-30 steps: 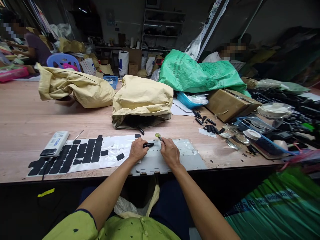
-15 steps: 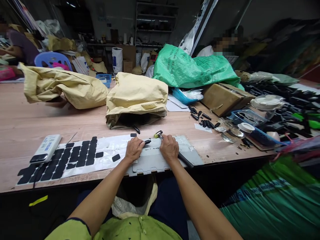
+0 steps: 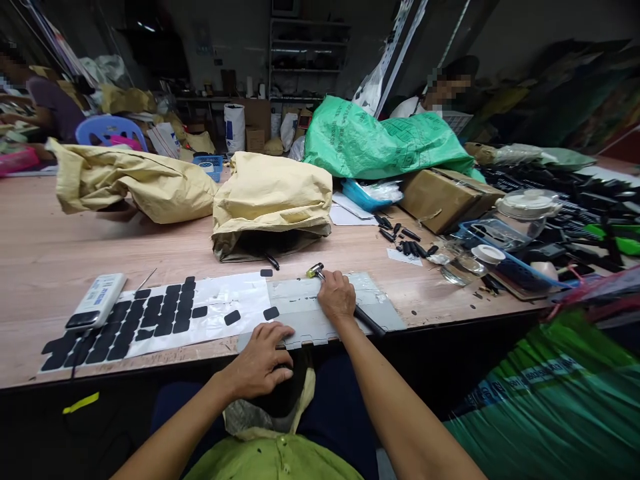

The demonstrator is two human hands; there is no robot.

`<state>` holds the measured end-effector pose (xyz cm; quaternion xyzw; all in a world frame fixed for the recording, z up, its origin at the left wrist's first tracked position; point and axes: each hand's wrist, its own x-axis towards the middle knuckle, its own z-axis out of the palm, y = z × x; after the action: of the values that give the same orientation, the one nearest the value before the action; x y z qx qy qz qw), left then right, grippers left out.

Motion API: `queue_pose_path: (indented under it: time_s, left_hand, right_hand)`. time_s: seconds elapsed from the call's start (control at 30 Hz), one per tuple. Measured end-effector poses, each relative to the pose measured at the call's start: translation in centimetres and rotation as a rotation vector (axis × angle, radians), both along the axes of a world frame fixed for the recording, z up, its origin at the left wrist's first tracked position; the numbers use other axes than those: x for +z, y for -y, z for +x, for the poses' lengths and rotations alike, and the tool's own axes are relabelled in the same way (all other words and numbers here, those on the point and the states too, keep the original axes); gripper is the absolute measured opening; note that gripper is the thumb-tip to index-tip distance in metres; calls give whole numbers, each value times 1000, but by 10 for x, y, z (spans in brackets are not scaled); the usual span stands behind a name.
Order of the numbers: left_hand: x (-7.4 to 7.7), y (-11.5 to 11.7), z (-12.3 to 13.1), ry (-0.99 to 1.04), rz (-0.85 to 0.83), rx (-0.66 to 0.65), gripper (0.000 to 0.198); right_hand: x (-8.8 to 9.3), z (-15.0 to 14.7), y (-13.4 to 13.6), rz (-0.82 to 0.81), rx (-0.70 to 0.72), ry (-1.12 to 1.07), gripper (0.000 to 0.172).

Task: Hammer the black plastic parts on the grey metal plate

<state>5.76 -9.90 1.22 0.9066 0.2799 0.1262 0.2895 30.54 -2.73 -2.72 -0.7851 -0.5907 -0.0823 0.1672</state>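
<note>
My right hand point(image 3: 337, 297) is wrapped round the black handle of a small hammer point(image 3: 370, 321), whose yellow-tipped head rests over the grey board point(image 3: 305, 313). At the table's front edge, my left hand point(image 3: 260, 360) has its fingers apart and holds nothing. Left of the board lies a white sheet point(image 3: 215, 293) with rows of black rounded pieces point(image 3: 165, 310). A loose black piece point(image 3: 271, 313) sits at the board's left side. Behind, a black part point(image 3: 271, 260) pokes from the mouth of a beige bag point(image 3: 273, 193).
A white device point(image 3: 97, 300) lies at the left. Several black parts point(image 3: 411, 248), a cardboard box point(image 3: 445, 197), a blue basket point(image 3: 510, 267) and a green sack point(image 3: 380, 143) stand to the right. Two people point(image 3: 50, 100) sit beyond the table.
My left hand has let go of the small black part it held, moved back toward me to the table edge and opened. My right hand still grips the hammer.
</note>
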Motion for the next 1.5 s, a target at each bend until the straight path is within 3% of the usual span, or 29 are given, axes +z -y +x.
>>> queue_pose_path:
  time_s: [0.07,0.13,0.27,0.33,0.4,0.5,0.67,0.83,0.93,1.03,1.3,1.5]
  left_hand:
    - [0,-2,4,5,44,16,23]
    - [3,-22,15,36,85,107,27]
    - [11,-100,39,11,247,458,36]
    - [13,-140,47,-102,322,550,43]
    - [11,-170,51,-206,357,545,46]
    - [4,-191,51,-321,364,471,36]
    - [-2,-183,45,-294,358,447,23]
    - [-3,-145,48,-173,262,416,18]
    - [-11,-121,54,-125,207,383,18]
    - [-22,-109,54,-48,151,443,22]
    - [-33,-111,50,114,116,527,19]
    - [-30,-111,51,114,95,545,15]
  right_hand:
    - [1,-1,0,-4,2,2,29]
    - [2,-1,1,-6,1,6,28]
    - [2,-1,1,6,6,7,28]
    - [1,0,1,8,8,4,28]
    - [0,1,0,2,6,2,27]
    - [-1,1,-1,-7,2,3,27]
    - [-1,1,-2,-13,-6,-2,27]
    - [-1,1,-2,-10,-7,-4,27]
    - [-1,1,-2,-4,-6,-2,27]
    - [-1,0,-1,3,-4,-5,27]
    - [1,-1,3,36,-48,-29,32]
    - [12,-6,10,-45,-147,-123,20]
